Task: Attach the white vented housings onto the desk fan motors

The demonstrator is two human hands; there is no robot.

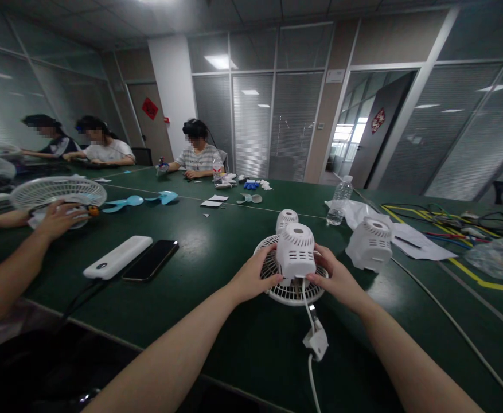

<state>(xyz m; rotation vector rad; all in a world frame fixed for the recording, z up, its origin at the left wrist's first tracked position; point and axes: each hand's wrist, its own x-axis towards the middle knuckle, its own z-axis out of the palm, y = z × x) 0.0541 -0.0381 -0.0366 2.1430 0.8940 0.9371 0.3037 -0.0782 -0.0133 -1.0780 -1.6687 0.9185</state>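
Foremost forearms (182, 341) lead to left fingers (272, 281) and right fingers (318, 280) pinching a white fan housing (296, 251) from both sides, its long axis roughly upright between them, neither hand nearer, round grille (292, 299) beneath.

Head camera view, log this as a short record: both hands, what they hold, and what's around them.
Left hand: grips one side of a white vented plastic housing
Right hand: grips its other side
Under the housing: round white plastic fan grille; contact unclear
Cable: thin white cable from the housing's lower edge, with a small white plastic block
Right side: second white vented plastic housing
Left side: black rectangular phone beside a long white rounded device
Surface: dark green table
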